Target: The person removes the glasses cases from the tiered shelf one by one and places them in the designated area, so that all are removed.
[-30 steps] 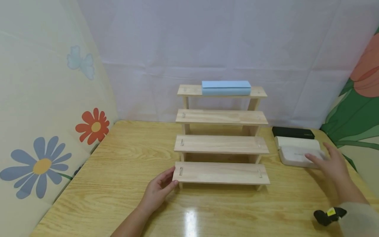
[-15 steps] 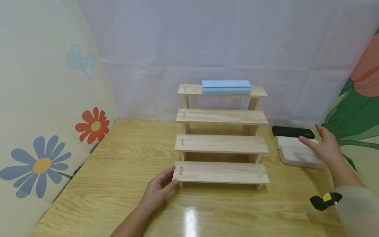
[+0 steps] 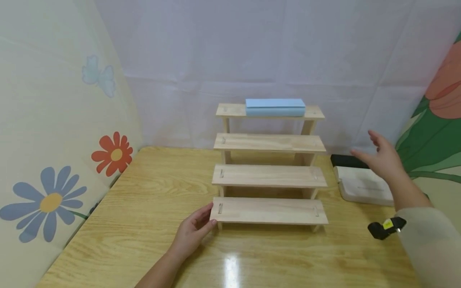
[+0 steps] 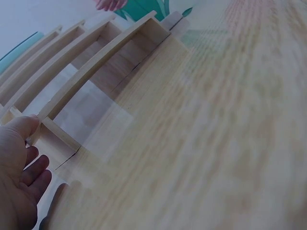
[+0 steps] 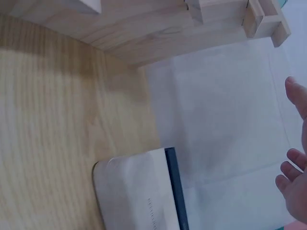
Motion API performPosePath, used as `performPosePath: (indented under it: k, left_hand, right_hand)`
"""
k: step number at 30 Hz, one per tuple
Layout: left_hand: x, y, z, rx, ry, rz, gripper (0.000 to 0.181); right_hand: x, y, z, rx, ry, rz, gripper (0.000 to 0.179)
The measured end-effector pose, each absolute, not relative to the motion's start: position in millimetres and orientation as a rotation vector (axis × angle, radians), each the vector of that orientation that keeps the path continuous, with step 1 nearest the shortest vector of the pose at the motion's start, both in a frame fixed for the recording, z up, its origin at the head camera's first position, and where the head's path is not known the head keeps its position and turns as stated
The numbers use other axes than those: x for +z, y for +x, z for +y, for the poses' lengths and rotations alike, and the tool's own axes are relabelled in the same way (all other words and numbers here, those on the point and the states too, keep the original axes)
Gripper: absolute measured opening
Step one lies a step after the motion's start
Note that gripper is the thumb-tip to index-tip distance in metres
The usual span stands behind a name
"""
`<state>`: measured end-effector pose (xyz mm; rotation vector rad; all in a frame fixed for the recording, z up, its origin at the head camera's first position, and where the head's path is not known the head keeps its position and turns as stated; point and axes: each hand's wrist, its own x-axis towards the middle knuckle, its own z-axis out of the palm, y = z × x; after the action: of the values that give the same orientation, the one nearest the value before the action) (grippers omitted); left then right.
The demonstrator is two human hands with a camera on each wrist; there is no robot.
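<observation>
A light wooden stepped display stand (image 3: pixel 270 176) stands on the table, with a long light-blue case with a folded lid (image 3: pixel 275 108) on its top step. My left hand (image 3: pixel 191 234) holds the left end of the lowest step; in the left wrist view the thumb lies at the board's edge, other fingers curled below it. My right hand (image 3: pixel 383 160) hangs in the air right of the stand, thumb and fingers spread, holding nothing. Below it lie a white case (image 3: pixel 365 186) and, behind that, a partly hidden black case (image 3: pixel 347 161).
The wood-grain table (image 3: pixel 162 176) runs back to a pale cloth backdrop (image 3: pixel 201 52). Flower-printed panels (image 3: pixel 50 120) border it at left and right. A small black device (image 3: pixel 386 228) is worn at the right sleeve.
My right hand has risen from over the white case and moved left and back, toward the stand. My left hand, the stand and the cases have stayed in place.
</observation>
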<state>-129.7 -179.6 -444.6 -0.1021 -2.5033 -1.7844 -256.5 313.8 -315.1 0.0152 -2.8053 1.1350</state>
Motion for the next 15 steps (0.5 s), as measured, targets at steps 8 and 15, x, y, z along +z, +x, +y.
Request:
performPosePath:
  k: [8, 15]
  left_hand:
    - [-443.3, -129.4, -179.0, -1.802, -0.103, -2.507, 0.049]
    - [-441.7, -129.3, -178.2, -1.79, -0.105, -2.514, 0.049]
  right_hand:
    - [-297.6, -266.4, 296.2, 1.107, 0.072, -2.783, 0.098]
    - [-285.2, -273.2, 282.2, 1.106, 0.093, -2.761, 0.098]
